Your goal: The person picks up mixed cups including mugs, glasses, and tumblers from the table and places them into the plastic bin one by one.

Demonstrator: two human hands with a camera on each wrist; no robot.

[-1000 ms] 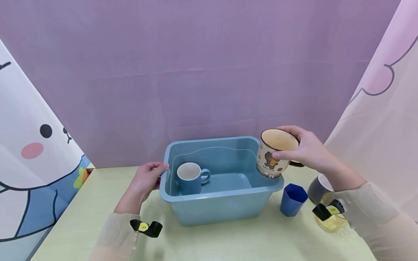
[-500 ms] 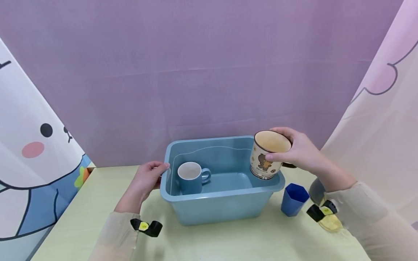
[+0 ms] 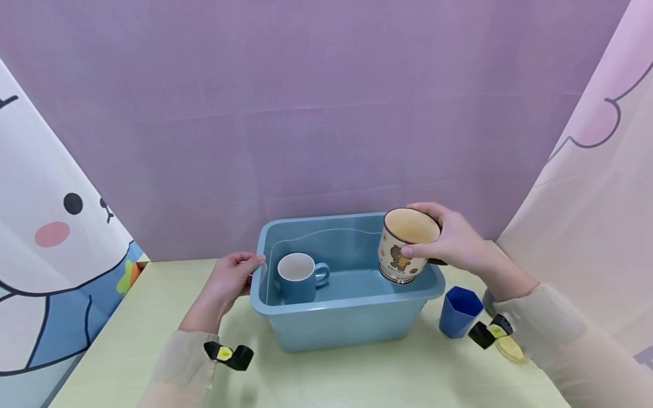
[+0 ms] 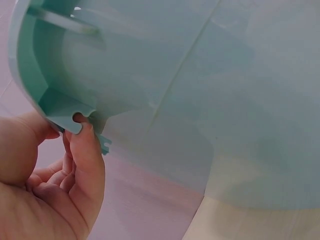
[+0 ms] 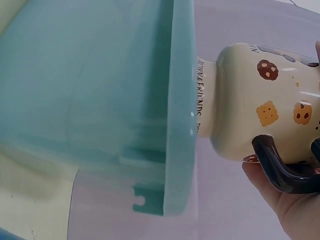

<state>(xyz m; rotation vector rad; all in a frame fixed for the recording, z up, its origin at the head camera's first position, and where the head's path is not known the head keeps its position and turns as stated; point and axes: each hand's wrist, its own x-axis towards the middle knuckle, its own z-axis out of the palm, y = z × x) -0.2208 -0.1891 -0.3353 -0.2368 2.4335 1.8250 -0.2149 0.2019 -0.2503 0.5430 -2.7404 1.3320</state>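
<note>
- All of the things are carried by a table (image 3: 357,377) with a smooth, pale yellow-green top, by which the lower part of the head view is filled.
- The middle of the table is occupied by a light-blue basin (image 3: 352,326), set down upright, with its long side turned to the near edge.
- Just beside the basin's right end, a dark-blue six-sided cup (image 3: 456,313) is stood upright, its mouth facing up.
- Farther right, a yellow item (image 3: 512,351) and a greyish item (image 3: 488,304) are mostly hidden, so neither can be identified.
</note>
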